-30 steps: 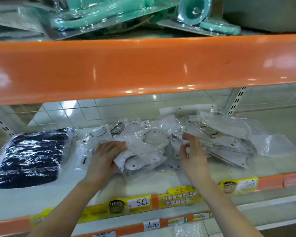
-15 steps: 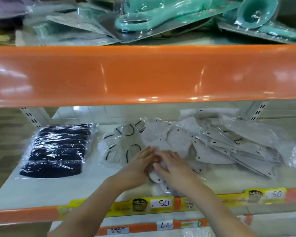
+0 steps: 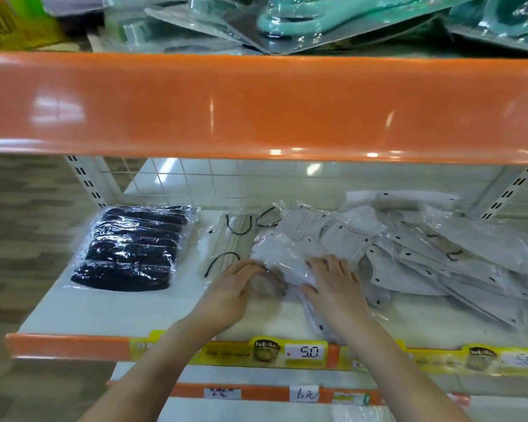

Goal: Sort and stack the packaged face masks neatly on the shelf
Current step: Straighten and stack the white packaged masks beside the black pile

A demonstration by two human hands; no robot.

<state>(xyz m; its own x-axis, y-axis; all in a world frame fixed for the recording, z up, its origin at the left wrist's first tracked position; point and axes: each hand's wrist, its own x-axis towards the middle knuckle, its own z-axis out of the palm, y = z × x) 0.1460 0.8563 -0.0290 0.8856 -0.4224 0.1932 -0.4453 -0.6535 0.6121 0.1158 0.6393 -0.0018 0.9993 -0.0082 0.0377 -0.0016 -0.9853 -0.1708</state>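
Head view, nearest first: an orange shelf lip (image 3: 67,345) with yellow price tags (image 3: 305,352) fronts the white shelf (image 3: 104,312), which lies bare along its front left. Just past the lip, the left hand (image 3: 232,289) curls loosely round a clear white mask pack (image 3: 274,263) while the right hand (image 3: 332,284) presses flat, fingers spread, on its other end. Farther in, a dark pack (image 3: 134,248) lies apart at left, a beige pack (image 3: 232,242) just beside the hands, and a loose pile (image 3: 439,254) sprawls right toward the back, under the orange upper shelf (image 3: 256,105).
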